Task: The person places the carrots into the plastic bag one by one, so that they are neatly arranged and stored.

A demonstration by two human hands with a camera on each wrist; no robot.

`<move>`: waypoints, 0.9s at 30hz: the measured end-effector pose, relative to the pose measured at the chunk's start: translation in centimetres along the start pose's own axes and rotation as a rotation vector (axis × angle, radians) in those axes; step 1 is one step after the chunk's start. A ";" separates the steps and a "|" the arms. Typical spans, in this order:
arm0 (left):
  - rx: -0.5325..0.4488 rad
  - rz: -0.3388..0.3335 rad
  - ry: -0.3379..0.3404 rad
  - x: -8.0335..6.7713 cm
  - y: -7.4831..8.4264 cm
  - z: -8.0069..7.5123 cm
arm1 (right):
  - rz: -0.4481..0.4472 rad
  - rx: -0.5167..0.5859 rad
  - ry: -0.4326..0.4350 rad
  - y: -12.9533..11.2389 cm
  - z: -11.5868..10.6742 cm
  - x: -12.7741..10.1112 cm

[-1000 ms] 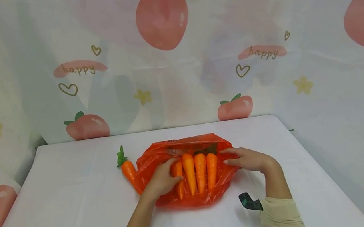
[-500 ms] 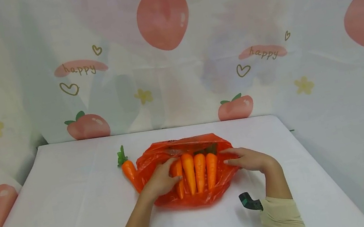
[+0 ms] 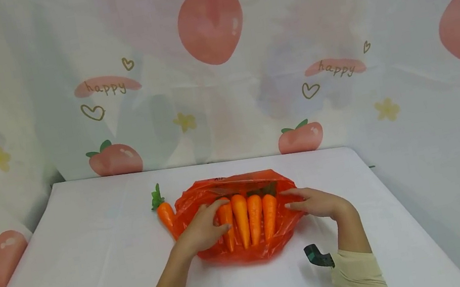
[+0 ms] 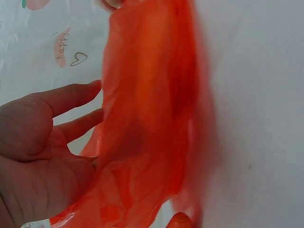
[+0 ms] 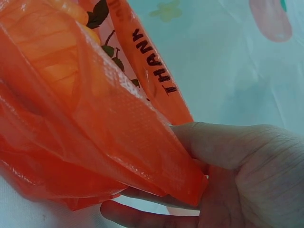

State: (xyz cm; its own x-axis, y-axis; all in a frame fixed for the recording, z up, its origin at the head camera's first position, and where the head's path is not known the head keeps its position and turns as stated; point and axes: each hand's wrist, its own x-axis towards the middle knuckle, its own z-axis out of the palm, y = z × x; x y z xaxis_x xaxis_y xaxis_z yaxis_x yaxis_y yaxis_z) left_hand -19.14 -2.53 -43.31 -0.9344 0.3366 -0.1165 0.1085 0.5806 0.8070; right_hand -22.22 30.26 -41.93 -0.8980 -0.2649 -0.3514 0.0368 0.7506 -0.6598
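Note:
A red plastic bag (image 3: 249, 254) lies on the white table with its mouth toward me. Several carrots (image 3: 241, 218) sit side by side in it, leaves toward the back. My left hand (image 3: 201, 228) is at the bag's left side, thumb and fingers apart over the leftmost carrot (image 3: 226, 213). In the left wrist view, the left fingers (image 4: 78, 97) look fairly straight, and red plastic hides their tips. My right hand (image 3: 319, 202) holds the bag's right edge; in the right wrist view, its thumb (image 5: 204, 142) lies against the plastic with fingers beneath.
One loose carrot (image 3: 166, 217) with a green top lies just left of the bag, partly behind my left hand. A fruit-print cloth (image 3: 229, 113) hangs behind the white table (image 3: 108, 267). Dark wrist devices (image 3: 319, 256) stick out beside both sleeves.
The head view has shifted slightly. My left forearm has swung a little to the left, and the leftmost carrot in the bag shows more. The right hand has kept its hold.

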 end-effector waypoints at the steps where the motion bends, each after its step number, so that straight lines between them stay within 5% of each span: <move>1: -0.001 0.000 -0.005 -0.1 0.1 -0.1 | 0.000 -0.004 0.000 0.0 0.0 0.0; 16: -0.010 0.113 -0.016 -2.7 1.4 -2.5 | -0.023 -0.005 -0.005 -0.1 0.1 0.1; 27: -0.140 0.120 -0.035 -4.6 0.2 -5.6 | -0.013 -0.012 -0.001 -0.1 0.2 -0.1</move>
State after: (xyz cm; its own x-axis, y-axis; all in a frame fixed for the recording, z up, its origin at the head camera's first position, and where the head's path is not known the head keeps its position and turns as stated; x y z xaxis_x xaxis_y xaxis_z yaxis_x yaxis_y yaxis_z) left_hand -16.77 -8.14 -39.39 -0.9050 0.4241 -0.0329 0.1678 0.4270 0.8886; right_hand -22.11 30.12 -41.97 -0.8979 -0.2752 -0.3436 0.0199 0.7544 -0.6561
